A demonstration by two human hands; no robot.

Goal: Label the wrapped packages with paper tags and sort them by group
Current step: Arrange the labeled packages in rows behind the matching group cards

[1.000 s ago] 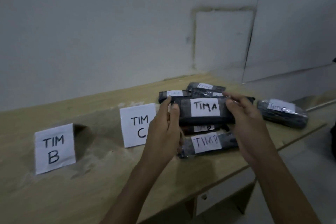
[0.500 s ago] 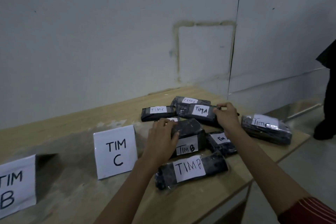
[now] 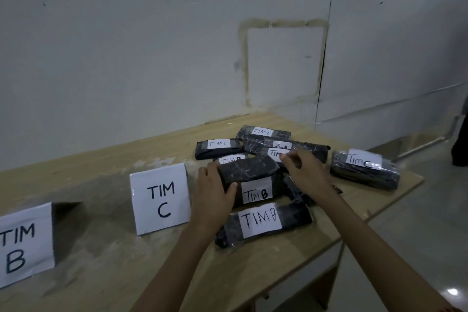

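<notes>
Wrapped packages [image 3: 286,149] lie heaped at the right end of a wooden table [image 3: 101,248], with one dark TIM B package [image 3: 249,175] at the heap's middle between a person's hands. The left hand [image 3: 215,192] grips its left end, fingers curled behind and thumb pressed on the front face. The right hand [image 3: 307,175] hangs over its right end with fingers bent; whether it holds anything cannot be told. Labelling looks all but finished, since every package showing its top carries a white paper tag [image 3: 257,194]. Sorting seems barely started, as A, B and C tags lie mixed together. At six o'clock from the held package lies a second TIM B package [image 3: 263,223], and a third B tag [image 3: 230,159] peeks out just behind the left fingertips. A TIM C package [image 3: 219,148] lies at eleven o'clock, another TIM C package [image 3: 263,133] at twelve, and a package apparently tagged TIM A [image 3: 311,152] at one, all overlapping. A bulkier TIM C bundle [image 3: 364,170] rests apart at three o'clock, near the table's edge. Out at nine o'clock stands the TIM C sign [image 3: 160,199], and farther that way the TIM B sign [image 3: 25,246], cut by the frame. No A sign is in view. The C sign stands on the straight path from the heap to the B sign.
</notes>
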